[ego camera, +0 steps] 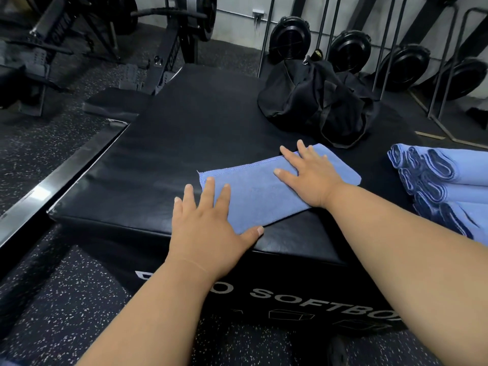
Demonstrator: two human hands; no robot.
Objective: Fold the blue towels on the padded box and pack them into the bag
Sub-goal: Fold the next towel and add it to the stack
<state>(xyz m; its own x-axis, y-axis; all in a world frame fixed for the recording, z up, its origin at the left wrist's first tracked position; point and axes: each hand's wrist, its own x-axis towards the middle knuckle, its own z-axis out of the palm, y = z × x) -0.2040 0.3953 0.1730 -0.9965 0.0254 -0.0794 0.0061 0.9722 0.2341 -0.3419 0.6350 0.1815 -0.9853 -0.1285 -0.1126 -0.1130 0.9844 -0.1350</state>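
Box [303, 260] lettering "SOFTBO", perhaps cut off, hands flat

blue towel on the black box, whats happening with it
A person is folding towels in a gym. Both hands lie flat on a blue towel spread as a long folded strip on the padded box: the left hand presses its near end, the right hand its far end. A pile of folded towels sits to the right. The black bag waits behind the towel on the box; whether it holds any towels cannot be seen.
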